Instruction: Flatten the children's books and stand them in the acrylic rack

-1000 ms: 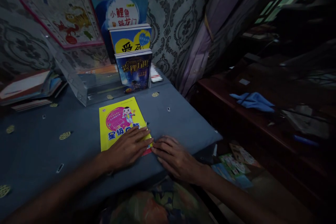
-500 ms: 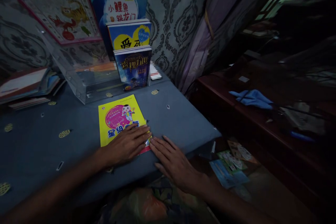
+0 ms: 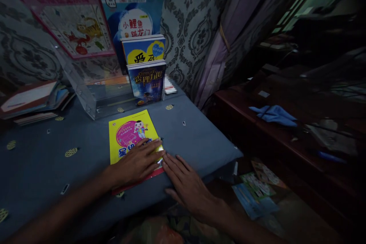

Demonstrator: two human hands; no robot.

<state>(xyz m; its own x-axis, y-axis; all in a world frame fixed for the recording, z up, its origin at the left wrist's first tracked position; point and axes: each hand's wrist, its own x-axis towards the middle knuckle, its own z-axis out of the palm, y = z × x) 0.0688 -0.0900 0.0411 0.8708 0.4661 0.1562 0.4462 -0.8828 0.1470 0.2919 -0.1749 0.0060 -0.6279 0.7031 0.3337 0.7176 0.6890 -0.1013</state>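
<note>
A yellow book (image 3: 118,152) with a pink circle and a cartoon child on its cover lies flat on the blue-grey tablecloth (image 3: 197,137). Across its lower part rests my left hand (image 3: 140,162), palm down with the fingers extended, covering some of the title. My right hand (image 3: 185,183) lies at the book's lower right corner, fingers stretched out and touching or nearly touching the left fingertips. Neither hand is closed around anything. The book's lower edge shows red, partly hidden by my left wrist.
Behind the book stands a clear acrylic rack (image 3: 94,103) holding several upright books, with a dark blue book (image 3: 147,84) in front. A pile of books (image 3: 31,101) lies left. Right are a dark red cabinet (image 3: 228,95), a blue cloth (image 3: 274,115) and booklets (image 3: 254,196) on the floor.
The camera view has tilted up slightly, so the rack and books appear lower. My left hand has shifted slightly on the cover; both hands stay at the yellow book.
</note>
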